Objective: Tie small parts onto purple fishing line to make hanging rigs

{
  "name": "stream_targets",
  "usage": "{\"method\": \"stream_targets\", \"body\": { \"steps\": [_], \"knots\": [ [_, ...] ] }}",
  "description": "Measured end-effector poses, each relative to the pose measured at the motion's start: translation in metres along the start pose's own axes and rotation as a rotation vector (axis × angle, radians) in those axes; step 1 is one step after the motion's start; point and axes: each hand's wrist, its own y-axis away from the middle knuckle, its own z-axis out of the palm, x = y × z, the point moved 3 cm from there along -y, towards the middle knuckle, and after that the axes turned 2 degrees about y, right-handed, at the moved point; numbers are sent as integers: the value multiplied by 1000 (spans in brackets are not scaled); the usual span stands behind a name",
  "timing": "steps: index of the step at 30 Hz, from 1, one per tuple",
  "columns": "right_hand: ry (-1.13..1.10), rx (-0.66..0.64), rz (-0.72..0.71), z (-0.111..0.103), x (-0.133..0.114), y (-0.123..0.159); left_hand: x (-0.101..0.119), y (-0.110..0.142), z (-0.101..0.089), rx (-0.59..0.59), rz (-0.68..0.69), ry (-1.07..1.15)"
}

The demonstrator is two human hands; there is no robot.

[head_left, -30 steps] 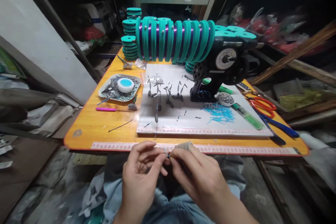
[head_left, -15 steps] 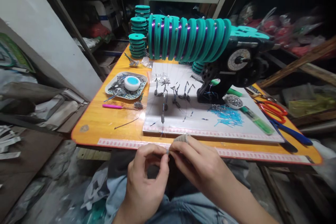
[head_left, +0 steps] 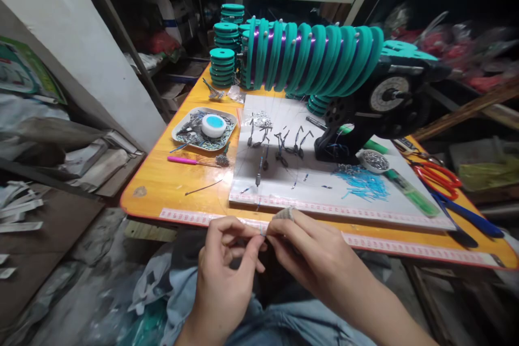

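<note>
At the table's front edge my left hand (head_left: 231, 270) pinches with thumb and index finger, its other fingers curled behind. My right hand (head_left: 310, 246) is closed at the same spot, its fingertips against those of the left. A tiny bluish-grey piece shows between them, too small to name; a grey covering (head_left: 287, 214) wraps one right finger. Just beyond, fine lines hang from a row of teal spools (head_left: 314, 59) down to dark fishing weights (head_left: 258, 178) on the white board (head_left: 279, 189). Near the front of the board lie short blue-and-metal pieces (head_left: 326, 187).
A white tray (head_left: 182, 141) of small metal parts, with a round white tub (head_left: 213, 126) on it, stands left. Beside it lies a pink-handled tool (head_left: 182, 160). Right are blue tubes (head_left: 367, 186), a dish of metal bits (head_left: 375, 162), orange scissors (head_left: 438, 179) and blue-handled pliers (head_left: 472, 217).
The view has swung slightly left, so the table's things sit farther right. My left fingers have drawn closer together, narrowing the loop of thumb and index finger. Both hands stay together at the small piece.
</note>
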Motion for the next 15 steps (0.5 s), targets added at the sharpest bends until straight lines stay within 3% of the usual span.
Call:
{"method": "stream_targets", "body": {
  "steps": [8,15],
  "knots": [
    [-27,-27,7,3,1,-5,5,2,-4,-44,129,-166],
    [-239,-114,46,-3,3,-10,11,2,-7,-77,236,-255]
  ]
}}
